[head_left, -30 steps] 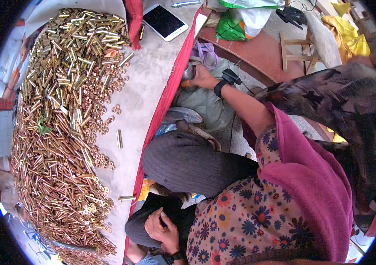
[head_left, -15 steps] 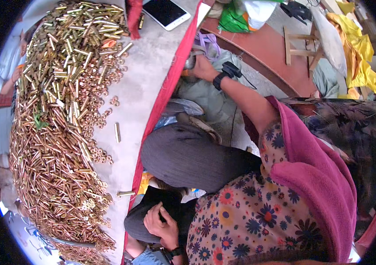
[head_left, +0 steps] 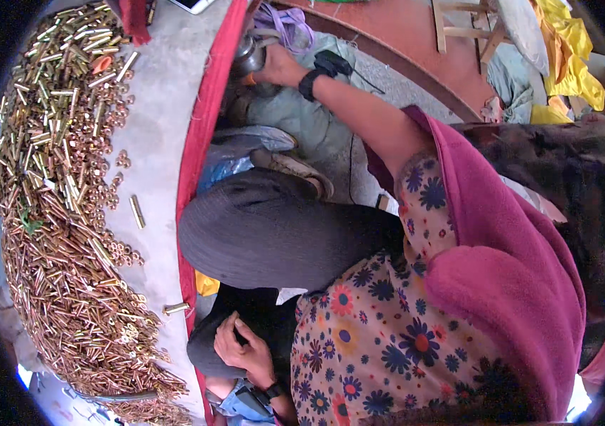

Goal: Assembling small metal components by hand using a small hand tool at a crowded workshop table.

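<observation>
My right hand [head_left: 281, 67], a black band at its wrist, reaches out beside the table. Its fingers are closed round a shiny grey metal vessel [head_left: 249, 55], partly hidden by the hand and the table edge. A lilac strap [head_left: 288, 27] lies just beyond it. My left hand [head_left: 244, 349] rests on my dark-clad knee with fingers loosely bent, thumb apart and nothing in it. On the pale tabletop [head_left: 164, 128] with its red cloth edge spreads a heap of brass-coloured rods [head_left: 75, 284], with small nuts [head_left: 118, 248] along its near side.
Two loose rods, one a single rod [head_left: 137, 211], lie apart from the heap. A phone [head_left: 192, 4] is at the top of the table. Greenish sacking [head_left: 281, 117], a wooden stool frame [head_left: 473, 28] and yellow sheeting [head_left: 565, 57] lie beyond my right arm.
The view has shifted, so the table and my arms appear farther left and the phone is mostly cut off. More of the metal vessel shows at my right hand. My left hand stays on the knee.
</observation>
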A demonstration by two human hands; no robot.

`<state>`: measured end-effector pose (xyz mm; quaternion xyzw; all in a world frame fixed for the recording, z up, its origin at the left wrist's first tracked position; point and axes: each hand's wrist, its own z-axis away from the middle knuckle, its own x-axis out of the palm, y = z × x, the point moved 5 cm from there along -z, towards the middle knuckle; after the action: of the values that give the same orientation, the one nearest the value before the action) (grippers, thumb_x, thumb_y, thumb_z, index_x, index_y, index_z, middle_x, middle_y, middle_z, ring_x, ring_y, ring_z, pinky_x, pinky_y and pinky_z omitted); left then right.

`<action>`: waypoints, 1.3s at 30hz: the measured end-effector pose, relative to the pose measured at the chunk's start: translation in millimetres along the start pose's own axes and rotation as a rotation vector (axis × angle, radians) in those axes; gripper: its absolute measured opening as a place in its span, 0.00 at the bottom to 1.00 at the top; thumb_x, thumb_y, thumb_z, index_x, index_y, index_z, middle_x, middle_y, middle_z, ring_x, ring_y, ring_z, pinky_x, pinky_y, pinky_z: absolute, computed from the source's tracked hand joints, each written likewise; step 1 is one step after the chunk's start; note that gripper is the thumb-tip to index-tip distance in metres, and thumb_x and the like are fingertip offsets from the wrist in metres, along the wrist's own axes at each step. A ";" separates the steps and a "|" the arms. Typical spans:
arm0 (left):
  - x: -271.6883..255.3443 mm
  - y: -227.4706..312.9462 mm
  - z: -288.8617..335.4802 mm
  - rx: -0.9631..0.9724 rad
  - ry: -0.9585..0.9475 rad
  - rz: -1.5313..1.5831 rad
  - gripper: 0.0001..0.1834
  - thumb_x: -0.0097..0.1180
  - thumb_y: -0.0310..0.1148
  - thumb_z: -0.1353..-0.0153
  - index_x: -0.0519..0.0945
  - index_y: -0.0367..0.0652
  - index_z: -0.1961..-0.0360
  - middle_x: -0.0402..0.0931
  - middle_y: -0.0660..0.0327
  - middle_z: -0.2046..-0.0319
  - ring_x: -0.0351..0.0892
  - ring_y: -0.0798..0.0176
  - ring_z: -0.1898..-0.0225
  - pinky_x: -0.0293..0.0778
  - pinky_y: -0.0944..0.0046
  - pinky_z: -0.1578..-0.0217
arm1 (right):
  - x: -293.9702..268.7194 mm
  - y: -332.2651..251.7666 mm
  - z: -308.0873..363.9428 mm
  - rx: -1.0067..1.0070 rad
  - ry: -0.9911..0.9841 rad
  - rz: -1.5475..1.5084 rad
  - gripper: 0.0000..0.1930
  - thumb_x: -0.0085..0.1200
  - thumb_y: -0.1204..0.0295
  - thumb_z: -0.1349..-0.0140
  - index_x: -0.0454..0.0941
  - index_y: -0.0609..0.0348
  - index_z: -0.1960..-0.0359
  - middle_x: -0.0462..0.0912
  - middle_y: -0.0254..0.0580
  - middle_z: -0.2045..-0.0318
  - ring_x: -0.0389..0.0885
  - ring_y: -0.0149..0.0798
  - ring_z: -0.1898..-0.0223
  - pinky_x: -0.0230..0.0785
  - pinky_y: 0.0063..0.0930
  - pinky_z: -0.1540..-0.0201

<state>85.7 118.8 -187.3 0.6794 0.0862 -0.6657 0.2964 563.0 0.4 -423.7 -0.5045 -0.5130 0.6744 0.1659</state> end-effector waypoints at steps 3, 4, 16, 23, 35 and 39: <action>-0.3 0.8 0.9 0.021 0.022 -0.028 0.07 0.49 0.28 0.36 0.79 0.39 0.65 0.80 0.56 0.68 0.78 0.52 0.66 0.69 0.55 0.62 | 6.1 0.1 0.9 0.031 -0.030 0.094 0.40 0.75 0.59 0.68 0.71 0.66 0.52 0.80 0.54 0.60 0.79 0.52 0.57 0.72 0.39 0.52; 0.2 2.3 -0.5 0.001 0.013 -0.026 0.08 0.49 0.29 0.36 0.79 0.38 0.66 0.80 0.56 0.68 0.78 0.52 0.66 0.69 0.55 0.62 | 6.8 -0.8 -0.8 -0.015 0.035 0.132 0.37 0.75 0.58 0.69 0.74 0.69 0.57 0.80 0.57 0.60 0.79 0.52 0.57 0.71 0.41 0.52; 3.0 4.7 -0.6 -0.003 -0.011 -0.041 0.08 0.50 0.29 0.37 0.80 0.39 0.65 0.80 0.56 0.68 0.78 0.52 0.66 0.70 0.55 0.60 | 4.1 -14.5 32.0 -0.115 0.033 0.144 0.40 0.72 0.66 0.71 0.69 0.64 0.50 0.72 0.56 0.55 0.72 0.56 0.52 0.66 0.45 0.49; 4.6 4.7 1.2 0.005 -0.011 -0.078 0.08 0.50 0.29 0.37 0.81 0.39 0.65 0.80 0.56 0.69 0.78 0.52 0.66 0.70 0.55 0.60 | -2.3 -55.7 86.5 -0.130 0.092 0.040 0.41 0.71 0.62 0.64 0.61 0.65 0.49 0.75 0.57 0.61 0.75 0.55 0.54 0.69 0.43 0.54; 5.6 4.6 -1.3 0.010 -0.018 -0.101 0.08 0.49 0.29 0.36 0.80 0.38 0.66 0.79 0.54 0.69 0.78 0.51 0.67 0.69 0.54 0.63 | 83.6 -110.5 98.2 -0.400 -0.051 0.029 0.30 0.68 0.67 0.69 0.68 0.66 0.62 0.72 0.55 0.68 0.73 0.57 0.60 0.68 0.46 0.57; 7.5 6.2 -3.7 0.019 -0.019 -0.055 0.07 0.50 0.28 0.37 0.78 0.37 0.67 0.79 0.54 0.69 0.77 0.51 0.68 0.69 0.55 0.63 | 127.6 -89.8 88.6 -0.345 -0.178 0.044 0.26 0.65 0.70 0.67 0.74 0.68 0.62 0.75 0.59 0.59 0.73 0.59 0.55 0.68 0.47 0.54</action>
<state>92.8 113.6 -192.8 0.6730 0.0957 -0.6809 0.2726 405.6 86.1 -414.8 -0.4750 -0.6225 0.6218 0.0160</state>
